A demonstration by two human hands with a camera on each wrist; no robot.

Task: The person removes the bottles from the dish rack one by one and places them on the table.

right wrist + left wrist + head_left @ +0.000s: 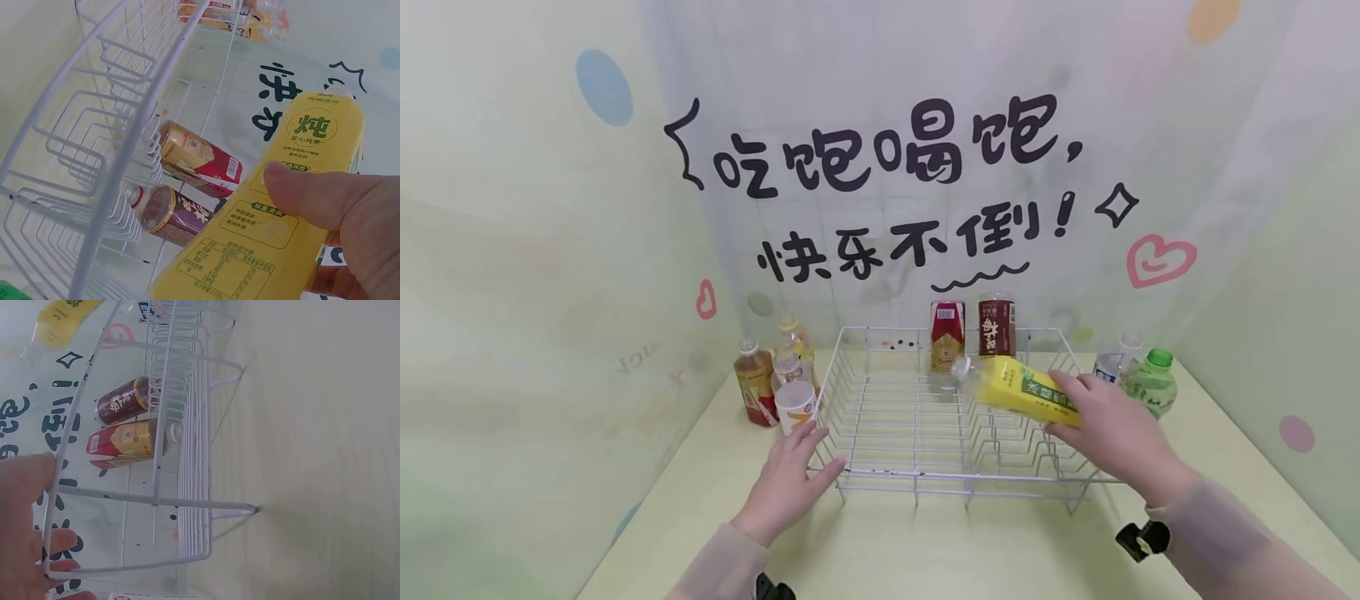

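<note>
My right hand (1108, 421) grips a yellow drink bottle (1022, 390) by its base end, thumb across the label (287, 206). The bottle is held tilted above the right part of the white wire rack (917, 475), its cap pointing left. My left hand (790, 483) rests at the rack's front left corner, fingers spread and fairly straight, touching the rim wire (53, 469). Two bottles stand upside down at the rack's back: a red and gold one (947, 337) and a maroon one (997, 325).
Left of the rack stand a red-labelled tea bottle (755, 385), a white-labelled bottle (795, 404) and a yellow-labelled bottle (797, 333). On the right are a clear bottle (1120, 357) and a green bottle (1153, 383). A printed wall (880, 83) closes the back.
</note>
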